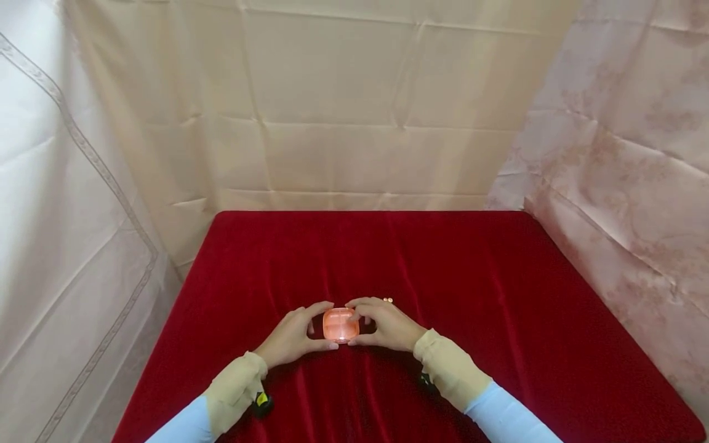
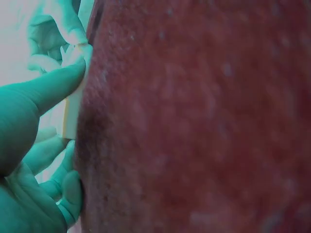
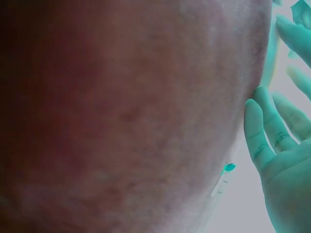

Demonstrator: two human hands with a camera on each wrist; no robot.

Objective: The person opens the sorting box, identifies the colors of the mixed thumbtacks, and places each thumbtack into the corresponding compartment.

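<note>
A small translucent orange-pink box (image 1: 340, 326) with rounded corners lies low over the red cloth, between both hands. From its left side my left hand (image 1: 293, 332) grips it, thumb along the near edge and fingers at the far edge. On the other side my right hand (image 1: 388, 325) holds it the same way, with one fingertip over the box's right part. The left wrist view shows the box (image 2: 73, 114) edge-on, with the left thumb (image 2: 63, 82) against its upper end. Only a sliver of the box (image 3: 270, 58) appears in the right wrist view, beside the right hand (image 3: 286, 145).
Two small pale round pieces (image 1: 388, 300) lie just beyond the right hand's knuckles. Red velvety cloth (image 1: 443, 264) with soft creases covers the table. Beige fabric (image 1: 332, 111) hangs behind it, with pale curtains (image 1: 626, 154) on both sides.
</note>
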